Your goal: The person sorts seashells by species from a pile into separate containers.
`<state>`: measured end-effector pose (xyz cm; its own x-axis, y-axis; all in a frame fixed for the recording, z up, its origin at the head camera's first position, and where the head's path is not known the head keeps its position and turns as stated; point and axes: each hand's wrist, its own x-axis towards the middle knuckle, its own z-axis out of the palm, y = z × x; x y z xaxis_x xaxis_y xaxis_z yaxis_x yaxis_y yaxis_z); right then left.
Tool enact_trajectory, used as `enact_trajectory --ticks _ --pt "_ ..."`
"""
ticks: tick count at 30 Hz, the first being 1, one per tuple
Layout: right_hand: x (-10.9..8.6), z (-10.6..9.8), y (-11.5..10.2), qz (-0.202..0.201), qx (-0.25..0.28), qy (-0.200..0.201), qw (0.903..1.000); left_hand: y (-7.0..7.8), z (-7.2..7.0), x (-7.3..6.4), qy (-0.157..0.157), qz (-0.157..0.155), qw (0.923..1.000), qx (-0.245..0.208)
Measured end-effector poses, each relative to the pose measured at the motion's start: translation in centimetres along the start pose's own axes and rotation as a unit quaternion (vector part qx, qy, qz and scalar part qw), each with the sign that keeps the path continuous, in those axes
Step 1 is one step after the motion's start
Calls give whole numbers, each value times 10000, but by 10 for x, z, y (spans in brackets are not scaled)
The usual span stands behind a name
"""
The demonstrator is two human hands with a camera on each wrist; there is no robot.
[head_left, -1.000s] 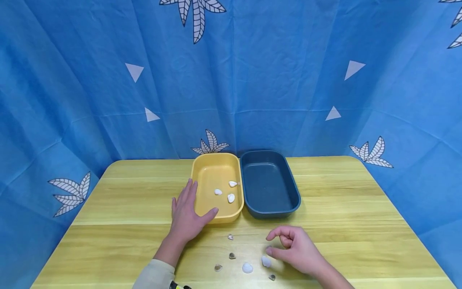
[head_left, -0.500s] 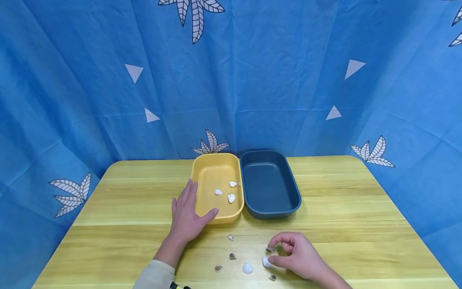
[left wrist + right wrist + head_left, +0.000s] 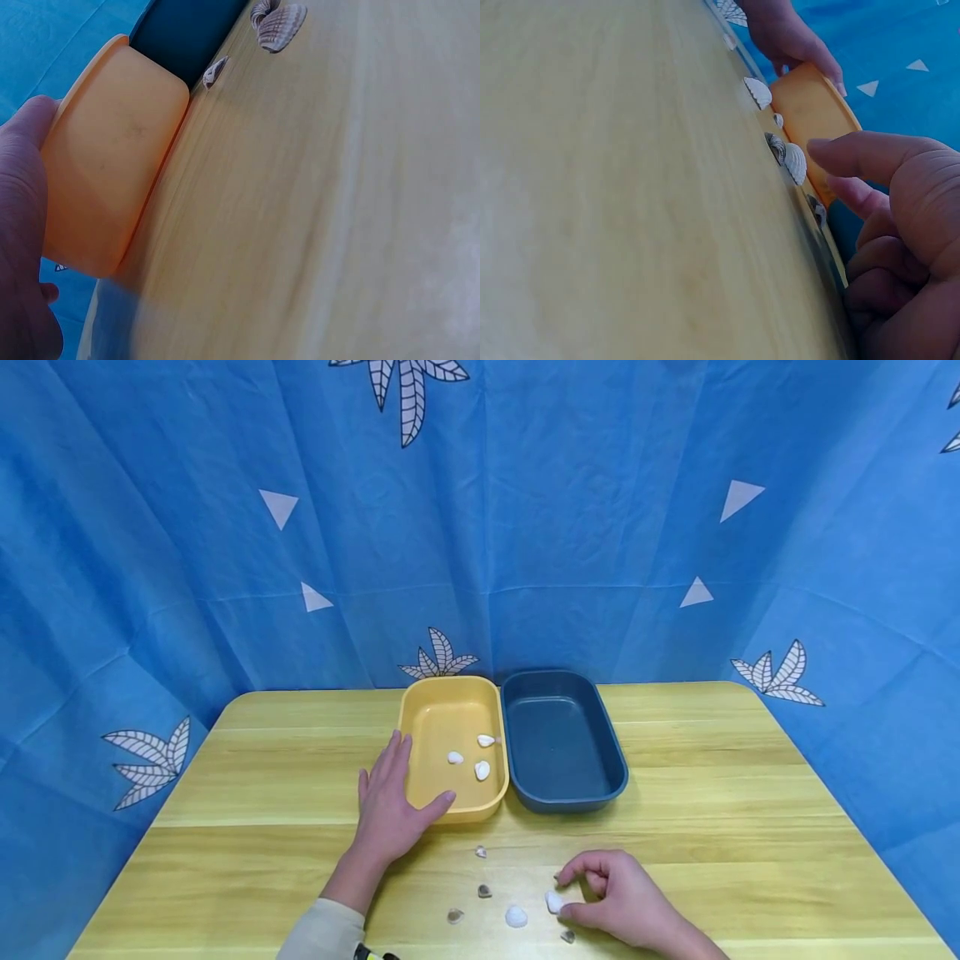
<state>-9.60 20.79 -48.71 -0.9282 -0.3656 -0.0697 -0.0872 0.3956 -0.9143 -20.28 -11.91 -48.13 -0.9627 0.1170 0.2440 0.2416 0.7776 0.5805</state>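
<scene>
My left hand [image 3: 390, 814] rests on the near left corner of a yellow tray [image 3: 444, 720], fingers straight and spread, its thumb over the front rim. Three white seashells [image 3: 482, 770] lie inside the tray. Low over the table is my right hand [image 3: 621, 897], thumb and index finger apart, other fingers curled. Its thumb tip is right at a white seashell [image 3: 553, 902]. A small dark seashell [image 3: 817, 210] lies by the index fingertip, mostly hidden in the head view.
A dark blue tray [image 3: 555, 747] stands against the yellow one. Another white seashell [image 3: 516, 917] and several small brownish seashells [image 3: 455, 916] lie on the wooden table [image 3: 720, 827]. Behind it hangs a blue patterned curtain [image 3: 562, 510].
My right hand has moved slightly down towards the table's near side, its thumb now at the white seashell's near edge. The left hand and both trays keep their places.
</scene>
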Motion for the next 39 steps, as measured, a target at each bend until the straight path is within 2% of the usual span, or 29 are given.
enact_trajectory --ticks 9,16,22,33,39 --pt "-2 0 0 -12 -261 112 9996 0 1 0 -48 -28 10000 -20" --pt "1 3 -1 51 -373 -4 9993 -1 -1 0 10 31 10000 -50" --pt "3 5 -3 -109 -654 -58 9978 0 -1 -1 -39 13 10000 -29" --pt "5 4 -4 -78 -645 -208 9977 0 -2 0 1 59 10000 -10" --pt "5 4 -5 117 -627 -255 9976 0 -1 0 -4 46 10000 -13"
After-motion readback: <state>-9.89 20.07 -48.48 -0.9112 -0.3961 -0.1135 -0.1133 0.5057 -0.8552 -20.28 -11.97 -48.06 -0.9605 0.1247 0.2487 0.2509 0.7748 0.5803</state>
